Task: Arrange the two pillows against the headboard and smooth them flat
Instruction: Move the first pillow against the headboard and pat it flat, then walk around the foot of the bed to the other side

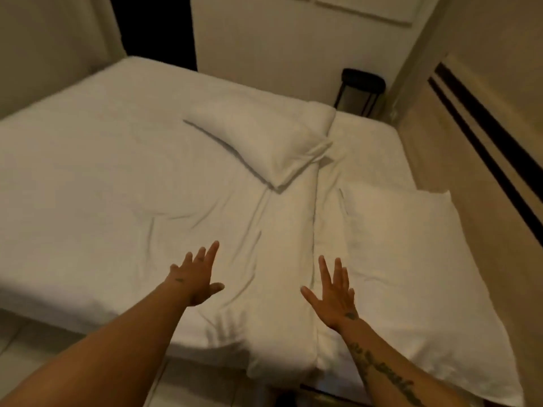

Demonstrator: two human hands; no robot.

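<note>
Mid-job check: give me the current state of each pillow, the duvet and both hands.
far pillow: lying askew on the duvet, away from the headboard, creased.
near pillow: lying flat by the headboard side, its corner hanging past the bed edge.
duvet: spread over the bed, wrinkled in the middle, top edge folded back.
left hand: open, fingers spread, holding nothing.
right hand: open, fingers spread, empty, beside the near pillow.
</note>
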